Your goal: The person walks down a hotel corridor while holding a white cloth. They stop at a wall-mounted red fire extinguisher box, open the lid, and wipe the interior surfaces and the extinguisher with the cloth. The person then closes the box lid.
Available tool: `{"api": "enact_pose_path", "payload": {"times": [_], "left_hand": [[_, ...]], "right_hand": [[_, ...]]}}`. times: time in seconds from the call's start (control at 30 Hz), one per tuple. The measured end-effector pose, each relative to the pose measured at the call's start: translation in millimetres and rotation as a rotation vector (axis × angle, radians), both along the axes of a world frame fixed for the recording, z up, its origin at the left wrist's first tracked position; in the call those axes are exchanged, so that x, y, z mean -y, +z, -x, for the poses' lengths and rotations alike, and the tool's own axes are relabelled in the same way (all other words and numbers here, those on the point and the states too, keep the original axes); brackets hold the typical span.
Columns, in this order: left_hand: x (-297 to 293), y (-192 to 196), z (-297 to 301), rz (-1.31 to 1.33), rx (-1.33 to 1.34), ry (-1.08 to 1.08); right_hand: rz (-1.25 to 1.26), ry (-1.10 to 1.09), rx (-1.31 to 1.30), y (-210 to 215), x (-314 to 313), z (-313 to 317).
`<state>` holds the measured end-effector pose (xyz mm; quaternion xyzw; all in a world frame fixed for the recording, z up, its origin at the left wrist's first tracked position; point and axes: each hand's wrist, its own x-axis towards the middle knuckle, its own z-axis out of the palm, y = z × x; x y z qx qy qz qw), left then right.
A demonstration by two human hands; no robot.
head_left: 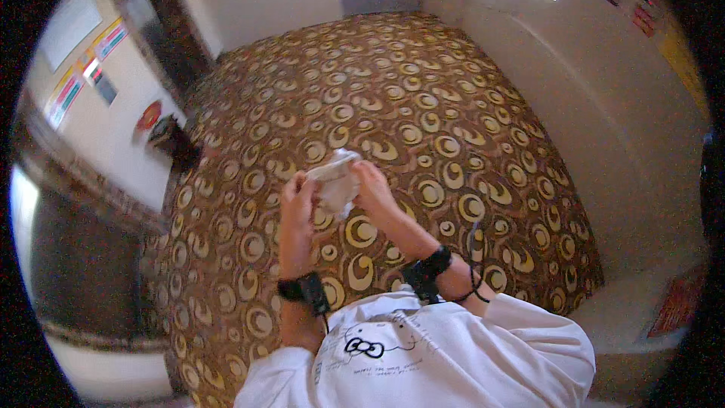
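Observation:
Between my two hands, out in front of my chest and above the carpet, is a crumpled whitish sheet [337,183]. It is thin and soft-looking; whether it is cloth, paper or plastic I cannot tell. My left hand [299,193] pinches its left edge, with the fingers bent around it. At the upper right edge my right hand [371,185] grips it, fingers closed. The lower part of the sheet hangs loose between the hands. Some fingertips are hidden behind it or blurred.
A brown and yellow circle-patterned carpet [317,98] covers the floor. On the left are a dark doorway [162,26] and a dark object [175,143] by the wall. A pale wall [596,136] runs along the right. Black bands [306,292] circle both forearms, with a cable at the right one.

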<state>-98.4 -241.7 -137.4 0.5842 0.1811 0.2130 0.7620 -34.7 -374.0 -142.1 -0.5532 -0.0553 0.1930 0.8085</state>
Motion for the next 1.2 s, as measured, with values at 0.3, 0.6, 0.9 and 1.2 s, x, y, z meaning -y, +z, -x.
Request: {"api": "enact_pose_path", "payload": {"times": [0.3, 0.6, 0.9, 1.2], "left_hand": [[0, 6, 7, -0.044, 0.062, 0.042], [50, 27, -28, -0.064, -0.064, -0.431], [136, -43, -70, -0.173, 0.016, -0.820], [259, -70, -72, -0.114, -0.155, -1.319]], "right_hand": [[0.028, 0.072, 0.255, -10, -2, -12], [0.055, -0.211, 0.244, -8, 50, -23], [0.047, -0.797, 0.131, -47, 160, 25], [0.079, -1.295, 0.086, -98, 240, 89]]}}
